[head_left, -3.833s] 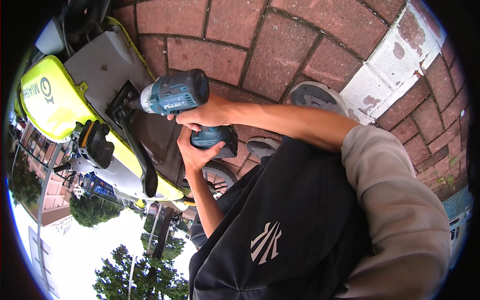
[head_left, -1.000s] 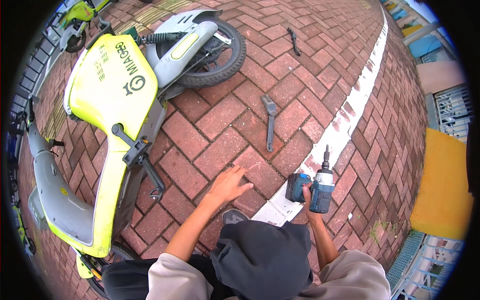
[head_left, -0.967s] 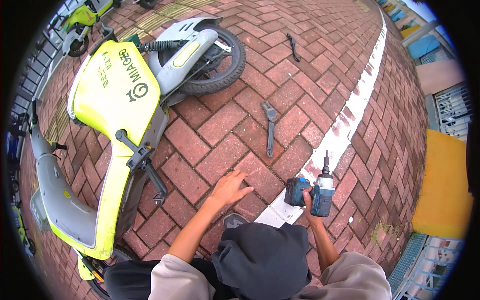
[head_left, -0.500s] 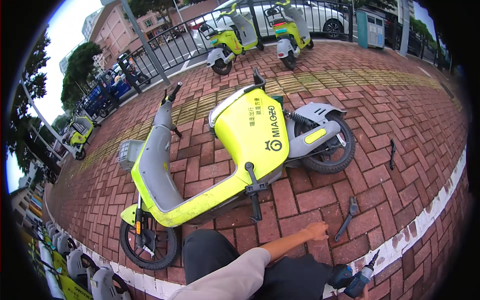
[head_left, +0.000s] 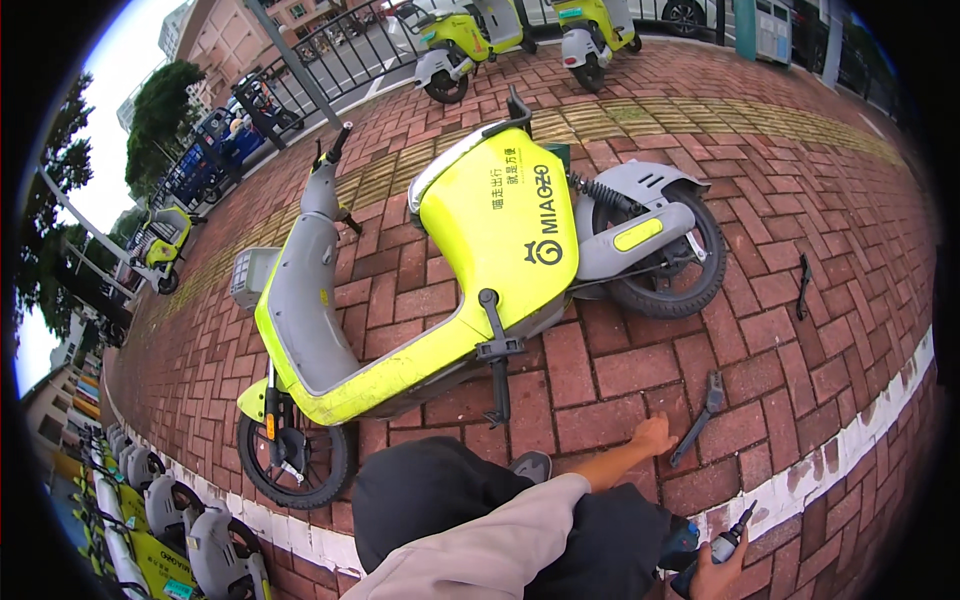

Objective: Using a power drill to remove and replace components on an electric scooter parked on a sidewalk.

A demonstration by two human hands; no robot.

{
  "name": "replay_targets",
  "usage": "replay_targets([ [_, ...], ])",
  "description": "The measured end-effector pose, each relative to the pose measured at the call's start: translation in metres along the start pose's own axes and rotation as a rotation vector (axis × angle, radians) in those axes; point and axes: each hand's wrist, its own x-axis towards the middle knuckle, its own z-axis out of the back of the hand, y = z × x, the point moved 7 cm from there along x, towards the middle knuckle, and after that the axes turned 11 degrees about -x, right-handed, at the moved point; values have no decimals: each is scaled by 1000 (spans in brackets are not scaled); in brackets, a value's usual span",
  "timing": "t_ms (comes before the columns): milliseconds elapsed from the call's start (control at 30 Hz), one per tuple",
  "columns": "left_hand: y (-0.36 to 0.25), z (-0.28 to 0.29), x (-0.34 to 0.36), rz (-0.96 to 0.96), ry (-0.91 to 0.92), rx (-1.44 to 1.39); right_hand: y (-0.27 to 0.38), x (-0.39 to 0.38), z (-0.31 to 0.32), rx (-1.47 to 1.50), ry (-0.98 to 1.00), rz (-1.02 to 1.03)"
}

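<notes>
I'm seeing the left hand (head_left: 655, 436) lying open on the brick paving (head_left: 600, 370) beside the wrench (head_left: 698, 418), right hand (head_left: 718, 574) gripping the cordless drill (head_left: 712, 556) — likely heavy, rigid, best held at its handle.

A yellow-and-grey scooter (head_left: 470, 270) lies tipped on red brick paving (head_left: 790, 170) at frame centre. At lower right, the left hand (head_left: 652, 437) rests flat on the bricks just beside a dark wrench (head_left: 698, 418), while the right hand (head_left: 718, 575) grips a power drill (head_left: 712, 552) near a white painted line (head_left: 830, 470). A second dark tool (head_left: 802, 285) lies at right, and parked scooters (head_left: 470, 40) stand along the upper edge.
</notes>
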Motion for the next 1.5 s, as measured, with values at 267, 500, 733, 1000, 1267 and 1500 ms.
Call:
replay_targets([
  [267, -23, -58, 21, 28, -11, -105, 2, 11, 3, -14, 13, -160],
  [500, -38, -79, 37, 37, 35, -41, 9, 15, 0, 107, -67, -134],
  [733, -21, -53, 66, 40, 138, 126, 6, 16, -4, 85, -83, -155],
  [1000, -40, -28, 60, -328, -309, 242, 15, 18, -7, 69, -130, -9],
  [1267, -67, -20, 92, 293, 213, -433, 25, 15, -10, 117, -29, -206],
  [1500, -231, -4, 189, 176, 74, -591, -26, 17, -14, 117, -147, -217],
])
